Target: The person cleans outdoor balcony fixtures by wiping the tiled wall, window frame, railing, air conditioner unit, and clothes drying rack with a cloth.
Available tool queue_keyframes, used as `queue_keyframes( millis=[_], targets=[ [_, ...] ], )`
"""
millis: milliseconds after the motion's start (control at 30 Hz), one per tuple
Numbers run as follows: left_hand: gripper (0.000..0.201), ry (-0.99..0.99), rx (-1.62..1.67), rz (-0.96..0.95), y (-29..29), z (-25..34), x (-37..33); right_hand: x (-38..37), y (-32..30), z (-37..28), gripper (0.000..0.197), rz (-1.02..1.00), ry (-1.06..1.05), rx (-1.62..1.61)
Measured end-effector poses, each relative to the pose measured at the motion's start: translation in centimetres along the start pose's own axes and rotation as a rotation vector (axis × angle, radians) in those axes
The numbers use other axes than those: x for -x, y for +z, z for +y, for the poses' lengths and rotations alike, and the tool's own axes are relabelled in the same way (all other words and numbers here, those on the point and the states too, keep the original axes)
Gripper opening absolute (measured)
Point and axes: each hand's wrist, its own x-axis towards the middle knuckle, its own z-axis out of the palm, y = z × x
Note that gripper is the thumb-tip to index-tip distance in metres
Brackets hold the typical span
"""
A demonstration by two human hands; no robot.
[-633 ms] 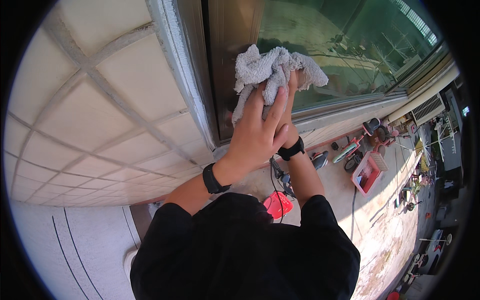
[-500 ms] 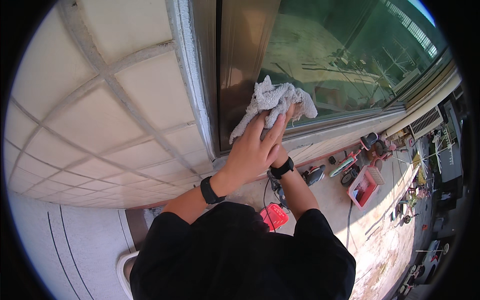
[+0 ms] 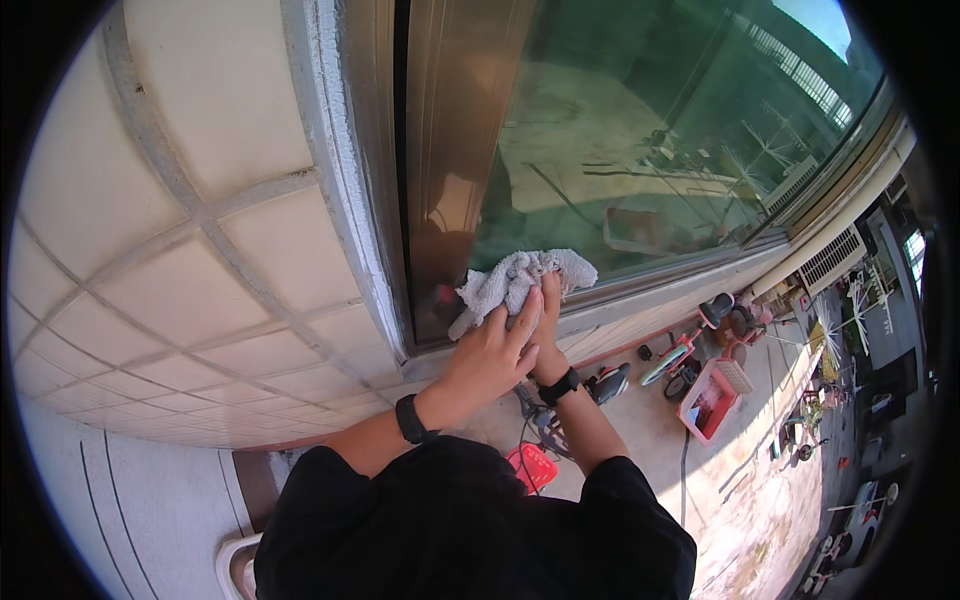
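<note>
Cream tiles with grey joints make up the wall (image 3: 230, 290) to the left of the grey cloth (image 3: 520, 280); far below and left of that cloth lies a pale floor (image 3: 140, 510) marked with dark lines, and nearer, beside the person's black shirt (image 3: 470, 530), shows the light rim of a basin (image 3: 232, 553). Between tiles and cloth runs a rough white strip (image 3: 350, 170), then a brown metal window frame (image 3: 450, 120) that rises above the cloth. Just below the cloth, the left hand (image 3: 485, 360) has a loose, unclosed grip, its fingers laid nearly straight onto the fabric. Crumpled, the cloth sits at the window's bottom left, across frame and glass. Below it on the ground is a red plastic basket (image 3: 530, 468). At the cloth's right part is the right hand (image 3: 548, 350), partly covered by the left; whether its grip is clenched on the fabric, I cannot tell. Green-tinted glass (image 3: 640, 120) spreads up and right of the cloth. Well to its lower right stand a small bicycle (image 3: 668, 360) and a pink tub (image 3: 712, 400); farthest right is a grilled box (image 3: 830, 258).
</note>
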Motion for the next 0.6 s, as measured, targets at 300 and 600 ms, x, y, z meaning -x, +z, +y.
queue_keyframes(
  millis=[300,600],
  targets=[
    [0.065,0.196,0.027,0.035,5.3,-0.9,-3.3,1.9,-1.3,1.6,0.062,0.017,0.549,-0.166],
    [0.064,0.072,0.137,-0.038,2.3,-2.7,2.0,4.9,0.3,-4.2,0.061,-0.102,0.541,-0.276]
  ],
)
